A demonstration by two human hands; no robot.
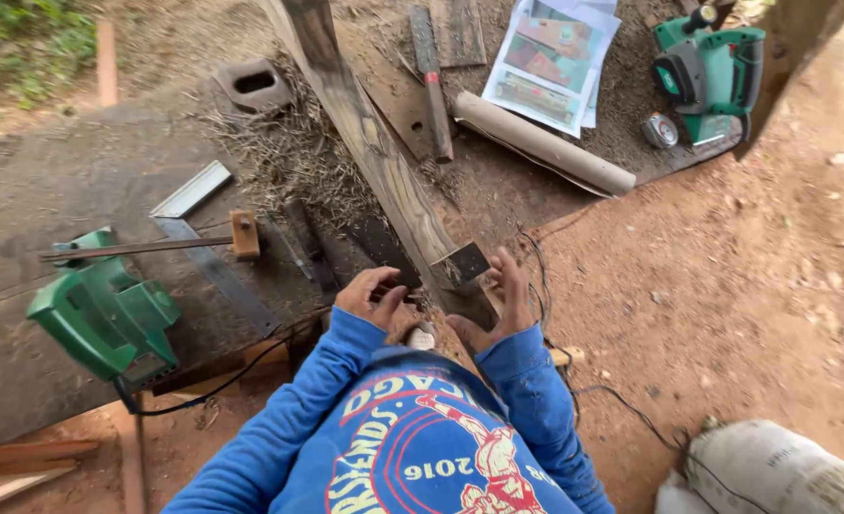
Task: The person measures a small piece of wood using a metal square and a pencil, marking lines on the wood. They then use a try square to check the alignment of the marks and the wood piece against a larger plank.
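Currently both hands, left hand (372, 297) and right hand (500, 306), fingers loosely spread and holding nothing, steady the plank (384, 162) end at the table's near edge; no cutting visible.

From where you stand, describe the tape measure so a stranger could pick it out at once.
Look to the far right end of the dark workbench, where a green power planer sits. The tape measure lies in the dirt just left of the planer's base. It is the only small round thing there, grey-cased with a reddish centre.

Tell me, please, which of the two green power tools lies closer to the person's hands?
The green power tool at the left on the dark workbench, beside the left hand. The other green tool lies far off at the top right.
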